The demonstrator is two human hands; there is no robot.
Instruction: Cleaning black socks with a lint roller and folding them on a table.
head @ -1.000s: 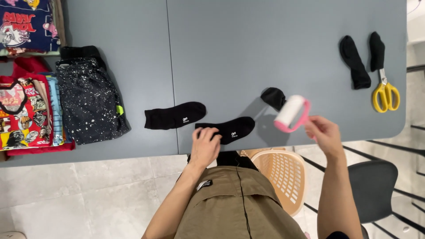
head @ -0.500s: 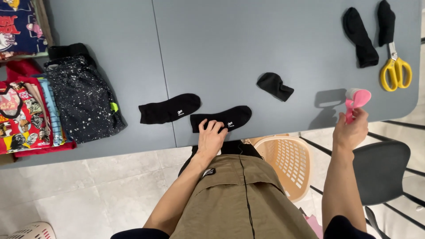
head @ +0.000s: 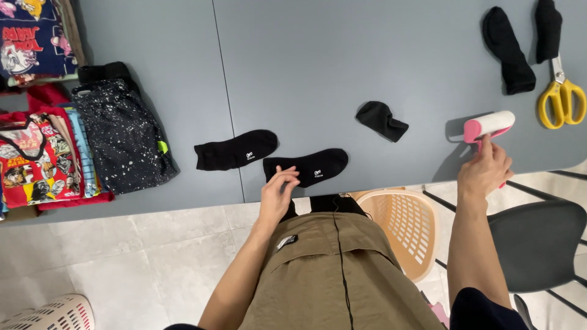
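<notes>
The left hand (head: 278,194) rests at the near edge of the grey table (head: 342,67), fingers loosely curled, fingertips touching the cuff end of a flat black sock (head: 306,167). It grips nothing. A second flat black sock (head: 235,150) lies just beside the first, toward the left edge, apart from it. A smaller folded black sock (head: 380,119) lies farther in from the near edge, between the flat socks and the right end.

The right hand (head: 484,172) is closed around the pink handle of a lint roller (head: 489,125). The roller's white drum lies on the table near the near right corner.

Toward the far right corner lie two more dark socks (head: 506,50) and yellow-handled scissors (head: 559,91), the scissors close to the right edge. Along the left edge sit stacks of folded clothes (head: 58,143), the topmost nearest piece black with white speckles. A tan perforated basket (head: 403,226) stands below the near edge, beside a dark chair (head: 538,241).
</notes>
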